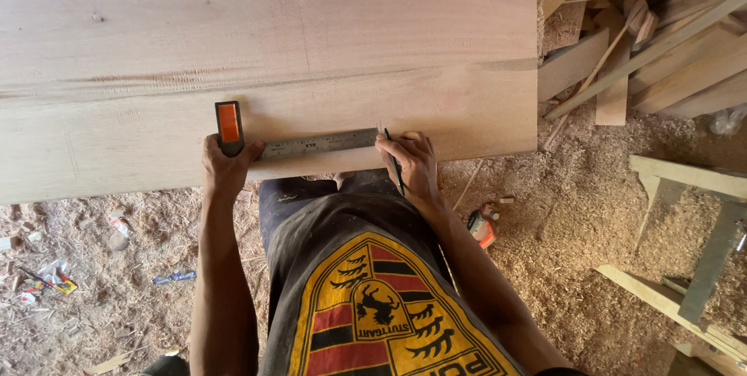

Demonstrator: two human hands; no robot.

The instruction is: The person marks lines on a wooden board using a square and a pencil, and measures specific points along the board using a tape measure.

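Right, left hand (226, 164) clamped on the orange-and-black stock of a try square (296, 141), pinning it near the front edge of the wide wooden board (311, 26). Steel blade lies flat along the board, pointing right. Right hand (411, 164) is closed round a dark pencil (394, 159), tip at the blade's end. Sawdust floor (576, 212) below, offcuts (638, 41) stacked to the right.
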